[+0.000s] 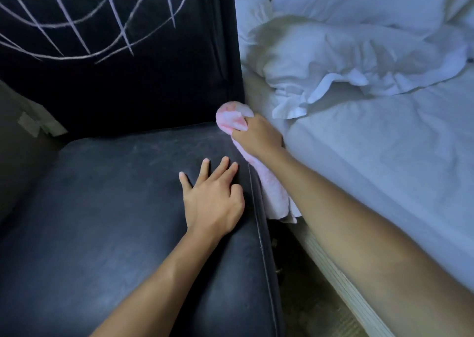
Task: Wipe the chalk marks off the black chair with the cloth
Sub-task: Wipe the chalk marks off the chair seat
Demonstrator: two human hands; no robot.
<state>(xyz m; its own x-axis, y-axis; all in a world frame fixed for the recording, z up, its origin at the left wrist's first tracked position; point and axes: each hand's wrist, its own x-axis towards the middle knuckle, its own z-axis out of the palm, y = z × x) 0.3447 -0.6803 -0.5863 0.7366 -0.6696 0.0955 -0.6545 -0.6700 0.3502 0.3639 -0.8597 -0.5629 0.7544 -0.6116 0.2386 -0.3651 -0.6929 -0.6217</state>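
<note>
Two hands work at the black chair (115, 208): the left hand (214, 198) lies flat on the seat near centre, fingers spread and relaxed, its grip wide on nothing. At two o'clock from it, the right hand (259, 136) grips the pink cloth (232, 117) against the seat's right edge. Chalk marks (84, 21) cross the backrest at eleven o'clock. A white bed (384, 144) lies at three o'clock.
</note>
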